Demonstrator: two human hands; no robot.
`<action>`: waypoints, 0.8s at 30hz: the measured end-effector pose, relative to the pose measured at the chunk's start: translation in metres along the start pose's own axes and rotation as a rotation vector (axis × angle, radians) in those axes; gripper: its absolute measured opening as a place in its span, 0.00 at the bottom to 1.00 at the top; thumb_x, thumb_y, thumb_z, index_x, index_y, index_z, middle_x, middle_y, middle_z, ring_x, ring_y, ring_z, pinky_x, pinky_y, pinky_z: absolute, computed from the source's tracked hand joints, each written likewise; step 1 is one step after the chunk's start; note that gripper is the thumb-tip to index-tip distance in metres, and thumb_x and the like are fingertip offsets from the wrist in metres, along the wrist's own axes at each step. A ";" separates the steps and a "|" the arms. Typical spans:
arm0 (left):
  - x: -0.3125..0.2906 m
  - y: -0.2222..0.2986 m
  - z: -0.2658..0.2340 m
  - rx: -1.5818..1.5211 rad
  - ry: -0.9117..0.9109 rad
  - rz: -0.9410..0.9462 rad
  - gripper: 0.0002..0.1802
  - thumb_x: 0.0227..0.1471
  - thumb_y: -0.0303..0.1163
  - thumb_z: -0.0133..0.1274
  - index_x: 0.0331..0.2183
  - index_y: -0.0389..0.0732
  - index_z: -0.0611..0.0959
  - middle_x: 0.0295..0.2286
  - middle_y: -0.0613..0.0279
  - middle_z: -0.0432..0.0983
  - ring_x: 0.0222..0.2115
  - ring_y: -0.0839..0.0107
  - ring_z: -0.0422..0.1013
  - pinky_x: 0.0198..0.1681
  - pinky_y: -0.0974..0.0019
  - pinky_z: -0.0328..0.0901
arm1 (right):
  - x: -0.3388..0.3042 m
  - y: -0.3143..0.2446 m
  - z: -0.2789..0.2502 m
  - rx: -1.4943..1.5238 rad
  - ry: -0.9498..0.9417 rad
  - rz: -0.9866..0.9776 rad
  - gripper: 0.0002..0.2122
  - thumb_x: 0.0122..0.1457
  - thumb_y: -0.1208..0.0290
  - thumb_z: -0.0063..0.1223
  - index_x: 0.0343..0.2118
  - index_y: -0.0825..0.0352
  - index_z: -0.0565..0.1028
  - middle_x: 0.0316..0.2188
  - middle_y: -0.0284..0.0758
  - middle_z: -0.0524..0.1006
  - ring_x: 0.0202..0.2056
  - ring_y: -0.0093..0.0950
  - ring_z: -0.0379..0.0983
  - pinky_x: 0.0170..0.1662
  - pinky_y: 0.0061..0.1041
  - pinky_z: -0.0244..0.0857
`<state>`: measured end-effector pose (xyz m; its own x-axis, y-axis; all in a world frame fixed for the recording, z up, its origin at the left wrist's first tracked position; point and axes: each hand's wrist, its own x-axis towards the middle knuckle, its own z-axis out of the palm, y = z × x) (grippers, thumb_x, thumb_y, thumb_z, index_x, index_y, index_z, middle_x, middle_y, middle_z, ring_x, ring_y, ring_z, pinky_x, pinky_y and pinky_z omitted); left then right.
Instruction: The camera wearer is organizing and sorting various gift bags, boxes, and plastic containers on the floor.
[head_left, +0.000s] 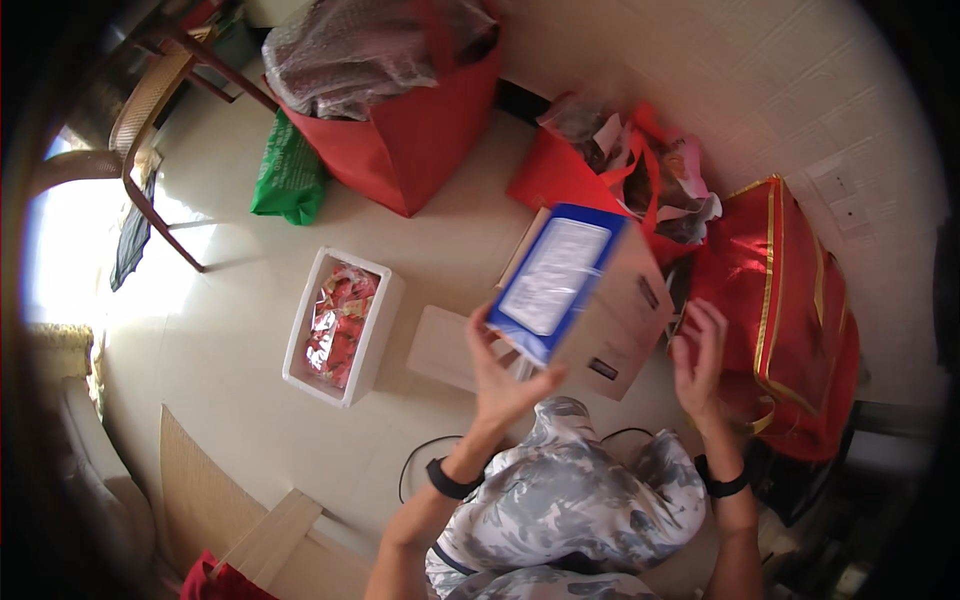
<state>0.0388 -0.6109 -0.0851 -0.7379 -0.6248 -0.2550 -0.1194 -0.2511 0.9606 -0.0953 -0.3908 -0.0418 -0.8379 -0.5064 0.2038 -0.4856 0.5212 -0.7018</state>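
Observation:
My left hand (pixel 505 385) grips a flat blue box with a white panel (pixel 555 278) by its near end, thumb on one side and fingers on the other. The box is tilted in the air and slightly blurred. Under and behind it stands a cardboard carton (pixel 625 330) with dark handle slots. My right hand (pixel 700 355) has its fingers apart and a little bent, with nothing seen in it. It is raised between the carton and a shiny red bag with gold trim (pixel 800 300).
A white foam box (pixel 375 330) with red wrapped packets (pixel 342 325) is on the floor at left, beside a white foam lid (pixel 445 345). Behind are a big red bag (pixel 400 150), a green bag (pixel 290 175) and another red bag (pixel 600 165). A chair (pixel 150 110) stands far left.

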 end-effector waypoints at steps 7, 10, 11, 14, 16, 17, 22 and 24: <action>0.004 -0.042 -0.097 -0.043 0.103 0.028 0.58 0.25 0.55 0.61 0.55 0.37 0.55 0.49 0.53 0.57 0.53 0.61 0.54 0.56 0.60 0.49 | -0.032 0.090 0.034 -0.282 -0.387 0.245 0.30 0.52 0.68 0.53 0.56 0.71 0.54 0.52 0.52 0.59 0.53 0.50 0.56 0.53 0.38 0.57; -0.012 -0.057 -0.136 -0.157 0.140 -0.070 0.58 0.26 0.55 0.62 0.55 0.38 0.56 0.49 0.53 0.57 0.53 0.62 0.55 0.54 0.60 0.52 | -0.030 0.118 0.072 -0.203 -0.442 0.488 0.35 0.51 0.64 0.55 0.57 0.72 0.50 0.55 0.53 0.56 0.57 0.48 0.52 0.57 0.35 0.53; -0.017 -0.055 -0.138 -0.144 0.132 -0.073 0.58 0.26 0.55 0.62 0.55 0.38 0.56 0.49 0.53 0.57 0.53 0.62 0.55 0.54 0.60 0.52 | -0.027 0.129 0.085 -0.192 -0.438 0.498 0.35 0.51 0.64 0.55 0.57 0.72 0.50 0.55 0.53 0.56 0.57 0.48 0.52 0.57 0.35 0.53; -0.028 -0.051 -0.140 -0.204 0.170 -0.089 0.58 0.26 0.55 0.63 0.55 0.38 0.55 0.48 0.54 0.58 0.52 0.63 0.56 0.53 0.60 0.55 | -0.015 0.151 0.112 -0.008 -0.362 0.618 0.37 0.51 0.62 0.56 0.58 0.71 0.48 0.57 0.52 0.55 0.59 0.44 0.50 0.59 0.33 0.48; -0.033 -0.058 -0.147 -0.202 0.165 -0.087 0.58 0.26 0.55 0.63 0.55 0.37 0.55 0.48 0.54 0.58 0.51 0.63 0.57 0.52 0.60 0.55 | -0.009 0.155 0.124 0.349 -0.252 0.621 0.37 0.52 0.65 0.56 0.59 0.70 0.47 0.56 0.50 0.57 0.59 0.38 0.52 0.60 0.31 0.45; -0.035 -0.060 -0.152 -0.190 0.168 -0.086 0.58 0.26 0.55 0.63 0.55 0.37 0.55 0.48 0.54 0.58 0.51 0.63 0.57 0.52 0.60 0.55 | -0.012 0.153 0.130 0.361 -0.255 0.623 0.37 0.52 0.65 0.56 0.59 0.70 0.47 0.56 0.50 0.57 0.59 0.38 0.52 0.60 0.31 0.45; -0.039 -0.069 -0.168 -0.117 0.148 -0.054 0.59 0.26 0.55 0.63 0.55 0.36 0.55 0.51 0.52 0.54 0.54 0.61 0.52 0.55 0.59 0.51 | -0.038 0.136 0.136 0.290 -0.139 0.481 0.36 0.52 0.74 0.54 0.60 0.68 0.45 0.57 0.45 0.58 0.59 0.35 0.53 0.59 0.30 0.47; -0.037 -0.069 -0.167 -0.080 0.132 -0.039 0.59 0.26 0.55 0.63 0.55 0.36 0.55 0.52 0.52 0.53 0.55 0.61 0.51 0.56 0.58 0.50 | -0.049 0.141 0.135 0.361 -0.144 0.498 0.36 0.52 0.74 0.54 0.60 0.67 0.45 0.57 0.45 0.57 0.59 0.35 0.53 0.59 0.30 0.48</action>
<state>0.1851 -0.6939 -0.1607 -0.6395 -0.7040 -0.3091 -0.0888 -0.3317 0.9392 -0.0889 -0.3853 -0.2428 -0.8875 -0.3632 -0.2835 0.0901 0.4665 -0.8799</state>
